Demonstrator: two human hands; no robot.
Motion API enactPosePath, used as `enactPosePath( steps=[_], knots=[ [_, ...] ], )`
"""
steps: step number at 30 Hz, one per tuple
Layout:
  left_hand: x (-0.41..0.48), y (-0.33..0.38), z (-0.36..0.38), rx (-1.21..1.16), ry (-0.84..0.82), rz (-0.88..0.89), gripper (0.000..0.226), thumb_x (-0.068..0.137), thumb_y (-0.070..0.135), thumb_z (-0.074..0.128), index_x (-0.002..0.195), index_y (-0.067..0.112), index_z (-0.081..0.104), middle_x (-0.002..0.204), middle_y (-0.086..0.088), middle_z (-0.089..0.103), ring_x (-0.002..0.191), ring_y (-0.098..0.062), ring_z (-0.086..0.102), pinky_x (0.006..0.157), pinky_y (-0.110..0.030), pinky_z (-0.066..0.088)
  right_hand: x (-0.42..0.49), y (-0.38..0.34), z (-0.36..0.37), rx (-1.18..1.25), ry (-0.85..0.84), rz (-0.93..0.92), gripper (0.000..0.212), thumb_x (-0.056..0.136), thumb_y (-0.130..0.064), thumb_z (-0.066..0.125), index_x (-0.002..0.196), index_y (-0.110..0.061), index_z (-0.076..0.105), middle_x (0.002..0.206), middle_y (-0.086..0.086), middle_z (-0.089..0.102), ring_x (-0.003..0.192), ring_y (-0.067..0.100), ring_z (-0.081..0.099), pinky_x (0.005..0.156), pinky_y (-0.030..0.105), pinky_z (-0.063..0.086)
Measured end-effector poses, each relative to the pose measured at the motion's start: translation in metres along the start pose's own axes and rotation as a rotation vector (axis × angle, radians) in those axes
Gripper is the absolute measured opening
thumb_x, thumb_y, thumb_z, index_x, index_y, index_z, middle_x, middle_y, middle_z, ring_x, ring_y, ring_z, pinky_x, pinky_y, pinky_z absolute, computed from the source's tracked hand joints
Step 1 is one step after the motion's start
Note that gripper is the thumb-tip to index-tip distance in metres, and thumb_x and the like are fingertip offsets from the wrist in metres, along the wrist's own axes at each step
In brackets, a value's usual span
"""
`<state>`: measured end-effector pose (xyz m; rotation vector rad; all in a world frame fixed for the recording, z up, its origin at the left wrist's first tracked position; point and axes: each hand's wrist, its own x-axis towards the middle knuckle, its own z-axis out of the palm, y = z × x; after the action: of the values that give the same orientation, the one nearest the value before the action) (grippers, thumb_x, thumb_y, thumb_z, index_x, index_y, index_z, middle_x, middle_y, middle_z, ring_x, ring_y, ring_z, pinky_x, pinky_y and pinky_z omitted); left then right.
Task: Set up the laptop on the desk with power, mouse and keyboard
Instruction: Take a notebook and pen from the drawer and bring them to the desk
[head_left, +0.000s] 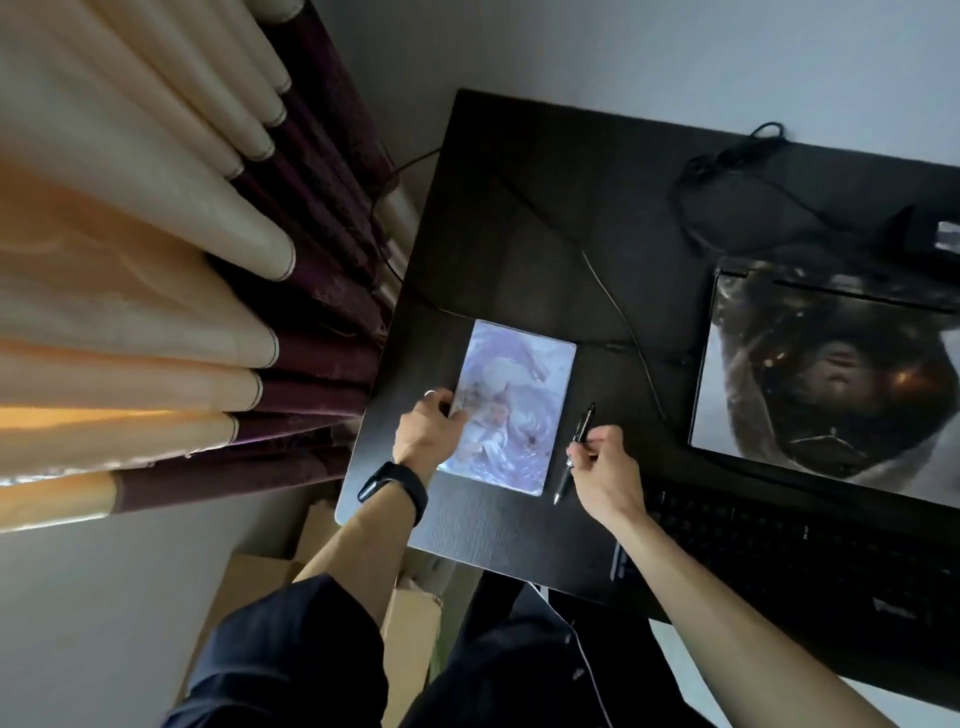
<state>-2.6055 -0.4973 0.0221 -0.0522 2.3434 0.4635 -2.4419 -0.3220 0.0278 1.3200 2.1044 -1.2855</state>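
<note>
The step in hand looks like clearing space on the table (545, 208) before any hooking up. The left hand (431, 426) pinches the near left edge of a notebook (519, 395) with a pale swirled cover, thumb on top and fingers curled at the edge. The right hand (605, 462), just beside the notebook's right edge, has its fingers closed around a dark pen (586, 418), whose tip points back toward the person.

The laptop (821, 374) lies flat on the table, well to the right of the right hand and a little farther from the person. It looks closed, its lid covered by a dark picture with grey and orange tones and the hinge line along the far edge. A black keyboard (779, 561) sits right of and nearer than the right hand, under that forearm and close to the laptop's near edge.

A thin cable (618, 301) runs across the table beyond both hands toward the laptop's left side; I cannot tell whether it is plugged in. A looped dark cord (727, 171) lies far beyond the right hand.

The next move probably calls for setting notebook and pen aside, left of the left hand or off the table, then opening the lid and checking the power lead.
</note>
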Motion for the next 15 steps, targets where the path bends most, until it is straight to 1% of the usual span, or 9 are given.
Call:
enactPosePath(
  steps=[3,5,7,9,12,15],
  knots=[
    [-0.006,-0.016,0.0,-0.003,0.025,0.014,0.031,0.088,0.048,0.058,0.114,0.032,0.063,0.1,-0.002,0.072,0.096,-0.03,0.066,0.075,-0.027,0.043,0.0,-0.006,0.004,0.003,0.017,0.006,0.02,0.102,-0.029,0.053,0.115,-0.014,0.052,0.101,-0.003,0.066,0.1,0.025,0.066,0.086,0.035,0.051],
    [-0.009,-0.026,-0.001,-0.02,0.037,0.006,0.031,0.088,0.046,0.06,0.114,0.031,0.063,0.1,-0.001,0.072,0.097,-0.03,0.066,0.076,-0.028,0.045,-0.001,-0.009,0.007,0.01,0.022,0.015,0.024,0.101,-0.029,0.055,0.118,-0.011,0.055,0.108,0.0,0.071,0.104,0.025,0.067,0.089,0.036,0.051],
    [-0.011,-0.032,0.001,-0.037,0.05,0.0,0.03,0.088,0.045,0.061,0.115,0.031,0.063,0.1,0.0,0.073,0.098,-0.029,0.066,0.079,-0.03,0.047,-0.002,-0.011,0.01,0.019,0.024,0.021,0.027,0.101,-0.03,0.056,0.119,-0.01,0.057,0.113,0.002,0.072,0.107,0.025,0.067,0.09,0.035,0.051],
    [-0.014,-0.035,0.004,-0.064,0.062,0.0,0.029,0.089,0.044,0.061,0.115,0.032,0.061,0.098,0.0,0.072,0.097,-0.029,0.066,0.078,-0.03,0.047,-0.002,-0.014,0.013,0.026,0.036,0.027,0.029,0.101,-0.031,0.056,0.12,-0.01,0.057,0.115,0.003,0.072,0.107,0.024,0.067,0.091,0.034,0.051],
    [-0.016,-0.036,0.006,-0.092,0.082,0.01,0.026,0.091,0.041,0.06,0.116,0.032,0.06,0.101,0.002,0.073,0.098,-0.028,0.066,0.077,-0.028,0.045,-0.001,-0.016,0.017,0.045,0.062,0.034,0.03,0.101,-0.032,0.056,0.121,-0.01,0.058,0.115,0.002,0.073,0.106,0.024,0.068,0.09,0.032,0.051],
    [-0.016,-0.038,0.005,-0.103,0.082,0.029,0.027,0.092,0.039,0.062,0.117,0.032,0.06,0.105,0.006,0.073,0.101,-0.026,0.066,0.082,-0.028,0.046,-0.001,-0.014,0.021,0.039,0.088,0.036,0.03,0.101,-0.033,0.057,0.12,-0.01,0.059,0.113,0.001,0.073,0.104,0.023,0.069,0.089,0.033,0.051]
  ],
)
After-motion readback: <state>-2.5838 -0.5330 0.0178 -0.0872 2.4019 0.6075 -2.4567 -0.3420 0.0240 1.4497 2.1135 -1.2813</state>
